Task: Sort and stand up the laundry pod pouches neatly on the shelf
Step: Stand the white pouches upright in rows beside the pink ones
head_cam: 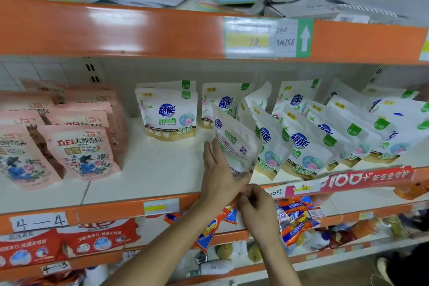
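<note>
A white pouch (236,144) is held back-side out at the shelf (162,169) front, tilted. The left hand (218,174) is clamped on its lower left edge; the right hand (256,202), fingers pinched together, is set at the bottom corner, just below the left fingers. Right of the fingers, a row (325,137) leans; left, one stack (168,114) stands upright. The gusset should be spread flat and the face turned forward before release.

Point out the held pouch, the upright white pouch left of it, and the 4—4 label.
held pouch (236,141), head view, back panel.
upright white pouch (167,115), head view, front logo.
4—4 label (38,222), head view, centre.
</note>
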Demonstrator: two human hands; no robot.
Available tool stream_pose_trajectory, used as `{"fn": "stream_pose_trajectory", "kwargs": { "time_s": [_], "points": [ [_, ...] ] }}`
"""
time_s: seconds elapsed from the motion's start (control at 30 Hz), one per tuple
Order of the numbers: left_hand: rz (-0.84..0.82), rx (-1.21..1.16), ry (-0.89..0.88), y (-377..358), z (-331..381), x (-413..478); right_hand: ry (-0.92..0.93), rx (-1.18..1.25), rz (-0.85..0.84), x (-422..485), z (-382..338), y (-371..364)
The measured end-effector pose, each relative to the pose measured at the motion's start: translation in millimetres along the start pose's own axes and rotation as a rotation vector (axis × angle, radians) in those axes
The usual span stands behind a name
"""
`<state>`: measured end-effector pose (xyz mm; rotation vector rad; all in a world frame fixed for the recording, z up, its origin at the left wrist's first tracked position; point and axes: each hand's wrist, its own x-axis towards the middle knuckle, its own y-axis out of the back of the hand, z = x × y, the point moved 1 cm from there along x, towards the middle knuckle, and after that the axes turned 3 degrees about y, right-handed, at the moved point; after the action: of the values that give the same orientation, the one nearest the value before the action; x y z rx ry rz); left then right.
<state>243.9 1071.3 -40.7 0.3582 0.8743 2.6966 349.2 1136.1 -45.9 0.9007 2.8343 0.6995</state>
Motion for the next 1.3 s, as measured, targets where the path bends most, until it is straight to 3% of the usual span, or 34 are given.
{"fn": "stream_pose_trajectory", "kwargs": {
  "time_s": [0.43, 1.0, 1.3],
  "points": [
    [-0.008, -0.073, 0.046, -6.1, 1.2, 4.1, 0.012, 0.026, -0.005, 11.2, 10.4, 7.0],
    [0.046, -0.265, 0.261, 117.7, -74.2, 4.2, 0.096, 0.039, -0.082, 31.4, -13.3, -18.7],
    [0.073, -0.122, 0.217, 135.4, -96.8, -19.3, 0.181, 0.072, -0.337, 53.2, -37.0, -65.1]
  ]
}}
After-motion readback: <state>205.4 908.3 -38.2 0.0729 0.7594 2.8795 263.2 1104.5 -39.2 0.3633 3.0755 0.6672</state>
